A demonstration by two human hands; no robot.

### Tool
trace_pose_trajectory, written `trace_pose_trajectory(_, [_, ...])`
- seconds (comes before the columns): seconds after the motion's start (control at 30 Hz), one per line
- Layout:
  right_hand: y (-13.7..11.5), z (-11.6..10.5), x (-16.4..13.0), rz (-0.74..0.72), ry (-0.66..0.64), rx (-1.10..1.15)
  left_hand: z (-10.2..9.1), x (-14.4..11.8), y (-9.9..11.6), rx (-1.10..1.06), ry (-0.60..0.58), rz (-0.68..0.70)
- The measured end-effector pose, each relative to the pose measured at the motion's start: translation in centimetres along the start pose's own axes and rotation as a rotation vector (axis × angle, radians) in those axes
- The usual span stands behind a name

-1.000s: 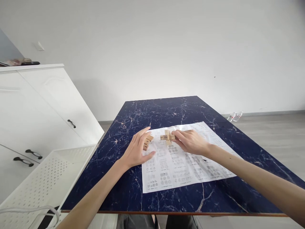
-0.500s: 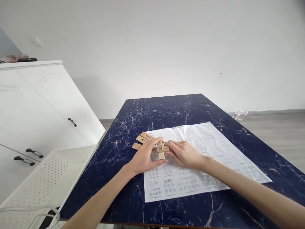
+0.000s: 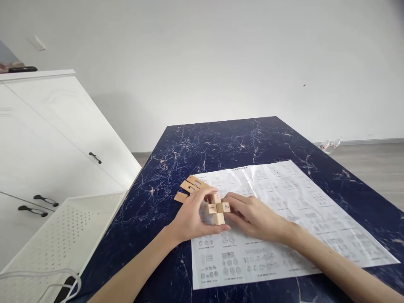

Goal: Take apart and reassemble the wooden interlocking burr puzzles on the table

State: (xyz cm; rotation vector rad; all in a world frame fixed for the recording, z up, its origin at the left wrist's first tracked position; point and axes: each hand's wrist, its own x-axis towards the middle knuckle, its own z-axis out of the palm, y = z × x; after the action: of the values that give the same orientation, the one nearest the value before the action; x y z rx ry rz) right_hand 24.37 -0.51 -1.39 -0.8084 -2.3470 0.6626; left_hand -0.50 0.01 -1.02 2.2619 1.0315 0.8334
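Observation:
Several notched wooden puzzle pieces, crossed together into a small wooden burr puzzle (image 3: 218, 208), are held over the paper sheet. The digits 1 and 2 show on its blocks. My left hand (image 3: 193, 214) curves around its left side, thumb below and fingers above, closed on it. From the right, my right hand (image 3: 249, 212) pinches the block marked 2. Loose flat wooden pieces with cut-out slots (image 3: 190, 186) lie fanned out beyond my left hand, partly hidden by it. The printed sheet (image 3: 268, 252) under my hands carries rows of small diagrams.
A dark blue marbled table (image 3: 217, 143) bears everything. A white cabinet (image 3: 63, 126) and a perforated white tray-like surface (image 3: 59, 227) with a white cable (image 3: 41, 275) stand to the left. Clear plastic bottles (image 3: 330, 145) are on the floor at the right.
The wooden puzzle has been turned: the block marked 2 now points right and the one marked 1 faces left. Both hands stay on it. The camera view has shifted slightly.

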Motion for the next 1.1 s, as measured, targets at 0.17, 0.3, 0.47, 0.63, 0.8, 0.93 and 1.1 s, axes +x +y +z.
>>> trace_pose_trajectory(0.17, [0.2,0.7,0.0,0.010,0.049,0.029,0.2,0.2,0.4,-0.014,0.022,0.073])
trace_pose_trajectory(0.3, [0.2,1.4,-0.1,0.010,0.044,0.026,0.1,0.1,0.4,0.003,-0.018,0.115])
trace_pose_trajectory(0.47, [0.3,1.5,-0.2,0.008,0.056,0.036,0.2,-0.3,0.3,-0.006,-0.027,0.052])
trace_pose_trajectory(0.63, [0.4,1.5,-0.3,-0.017,0.224,-0.050,0.4,-0.6,-0.1,-0.107,-0.007,-0.094])
trace_pose_trajectory(0.8, [0.2,1.7,-0.4,-0.033,0.300,-0.248,0.4,-0.2,0.5,-0.176,-0.021,-0.167])
trace_pose_trajectory(0.93, [-0.5,1.6,-0.2,-0.104,0.363,-0.401,0.8,-0.2,2.0,-0.281,0.020,-0.215])
trace_pose_trajectory(1.1, [-0.7,1.5,0.1,-0.077,0.354,-0.337,1.5,-0.6,3.0,-0.294,0.103,-0.248])
